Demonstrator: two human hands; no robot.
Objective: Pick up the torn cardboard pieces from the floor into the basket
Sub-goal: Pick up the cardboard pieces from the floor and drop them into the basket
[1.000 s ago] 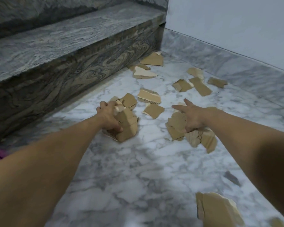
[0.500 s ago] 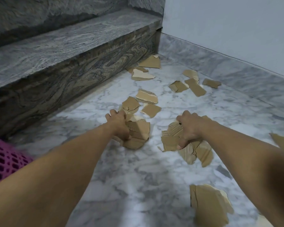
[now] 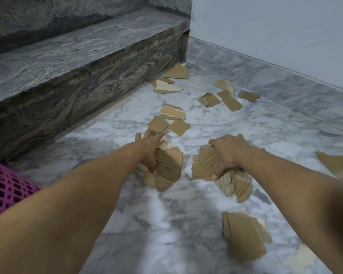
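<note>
The left hand grips a stack of torn brown corrugated cardboard pieces; the right hand clutches another bunch. They seem light, stiff, bendable; best pinched at the edges.

The pink basket is cut off by the left edge — only a corner shows. The left hand is motion-blurred — its fingertips hide among cardboard pieces.

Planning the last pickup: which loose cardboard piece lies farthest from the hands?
The cardboard piece in the far corner, leaning against the stone step; all others lie nearer.
</note>
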